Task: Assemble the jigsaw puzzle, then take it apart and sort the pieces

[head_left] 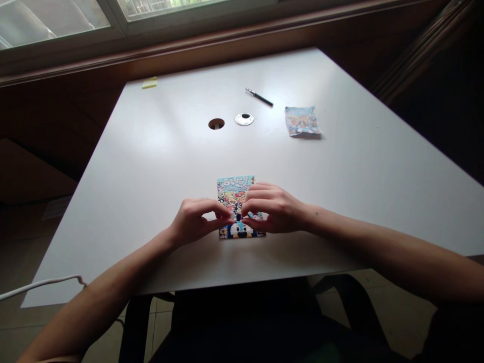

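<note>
A small, bright picture panel (241, 230) lies flat near the front edge of the white table, and its surface looks like a jigsaw puzzle. It has a light-blue top with cartoon lettering, a crowd of figures and a blue dog's face at the bottom. My left hand (201, 217) reaches over its left side, thumb and fingertips pinched together. From the right, my right hand (270, 207) covers part of the panel, its thumb and index finger also closed. Both pinches nearly meet over the panel's middle. Whatever is between the fingertips is too small to make out.
A creased paper sheet (302, 121) with a similar print lies to the right. Farther back are a black pen (259, 97), a round silver cover (244, 119) and a hole (216, 124) in the tabletop. Yellow tape (149, 82) marks the far-left corner; a white cable (45, 285) crosses front left.
</note>
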Demonstrator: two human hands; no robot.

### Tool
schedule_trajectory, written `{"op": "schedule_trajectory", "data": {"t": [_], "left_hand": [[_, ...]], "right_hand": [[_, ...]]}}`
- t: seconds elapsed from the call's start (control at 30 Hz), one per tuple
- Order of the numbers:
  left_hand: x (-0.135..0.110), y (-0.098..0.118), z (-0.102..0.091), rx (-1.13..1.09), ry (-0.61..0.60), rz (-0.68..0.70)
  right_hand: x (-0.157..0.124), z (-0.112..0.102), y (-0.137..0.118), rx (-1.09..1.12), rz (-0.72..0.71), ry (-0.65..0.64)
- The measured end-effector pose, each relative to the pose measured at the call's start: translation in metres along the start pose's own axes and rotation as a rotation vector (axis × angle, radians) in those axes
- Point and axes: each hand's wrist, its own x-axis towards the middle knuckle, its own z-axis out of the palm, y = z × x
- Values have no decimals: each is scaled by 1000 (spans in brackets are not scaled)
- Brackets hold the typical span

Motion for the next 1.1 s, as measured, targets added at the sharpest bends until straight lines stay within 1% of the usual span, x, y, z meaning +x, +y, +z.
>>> {"op": "schedule_trajectory", "data": {"t": [0.13, 0.2, 0.43, 0.57, 0.7, 1.1], "left_hand": [[-1, -2, 0, -6, -33, 24], [0, -4, 0, -12, -61, 33], [5, -10, -2, 31, -156, 130], [4, -12, -2, 53, -203, 144], [4, -12, -2, 63, -209, 152], [3, -12, -2, 83, -221, 130]], "right_hand": [[1, 0, -2, 12, -3, -14], [1, -3, -1, 40, -14, -44], [-2, -20, 8, 207, 21, -312], [-4, -23, 10, 256, 25, -400], [-5, -21, 11, 244, 32, -431], [-4, -21, 11, 194, 19, -428]]}}
